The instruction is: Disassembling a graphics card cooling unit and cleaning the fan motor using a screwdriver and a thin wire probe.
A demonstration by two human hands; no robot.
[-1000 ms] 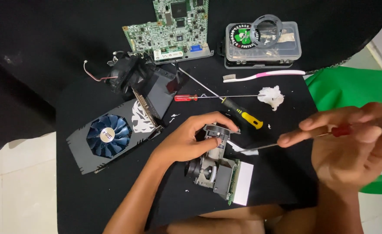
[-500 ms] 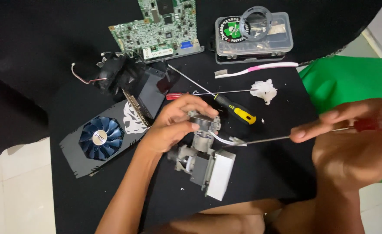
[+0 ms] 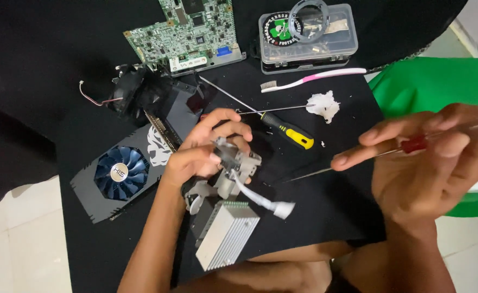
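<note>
My left hand (image 3: 209,146) grips a grey metal assembly (image 3: 225,209) with a ribbed silver heatsink block and a white cable hanging from it, held just above the black cloth (image 3: 87,70). My right hand (image 3: 423,157) is raised to the right and holds a thin red-handled screwdriver (image 3: 358,160). Its long shaft points left toward the assembly, with the tip a short way off it.
A black-and-yellow screwdriver (image 3: 287,132) lies behind the assembly. A graphics card with a blue fan (image 3: 122,173), a black fan (image 3: 133,92), a green circuit board (image 3: 187,32), a clear parts box (image 3: 306,35), a pink toothbrush (image 3: 315,78) and a white wad (image 3: 324,106) lie around. Green cloth (image 3: 434,81) is at right.
My left hand has turned and lifted the assembly, so the heatsink now hangs toward me. My right hand has drawn the red screwdriver back to the right.
</note>
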